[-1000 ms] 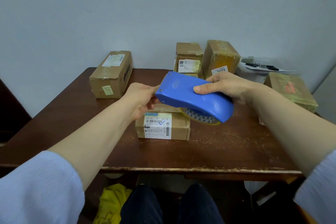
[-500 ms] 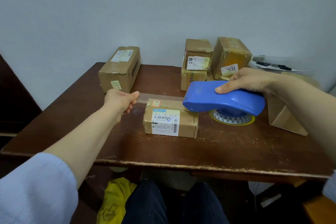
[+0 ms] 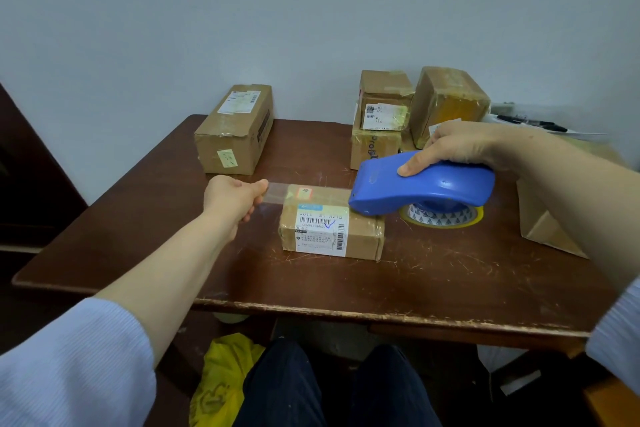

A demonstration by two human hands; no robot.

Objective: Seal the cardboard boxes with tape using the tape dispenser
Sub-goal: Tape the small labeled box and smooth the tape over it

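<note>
A small cardboard box [image 3: 360,239] with a white barcode label lies in the middle of the brown table [image 3: 433,281]. My right hand [image 3: 460,147] grips the blue tape dispenser [image 3: 426,187], whose front end sits at the box's top right edge. A strip of clear tape [image 3: 277,191] runs from the dispenser across the box top to my left hand [image 3: 232,196], which pinches the tape's free end just left of the box. The yellow-edged tape roll [image 3: 441,217] shows under the dispenser.
A long box [image 3: 235,135] stands at the back left. Stacked boxes [image 3: 381,121] and a taped box [image 3: 450,100] stand at the back right, a tan box [image 3: 547,225] at the right edge. Papers and pens [image 3: 533,123] lie behind. A yellow bag [image 3: 221,381] lies under the table.
The tape has been pulled out leftward from the dispenser and stretched over the small box. The dispenser has come down from mid-air onto the box's right end.
</note>
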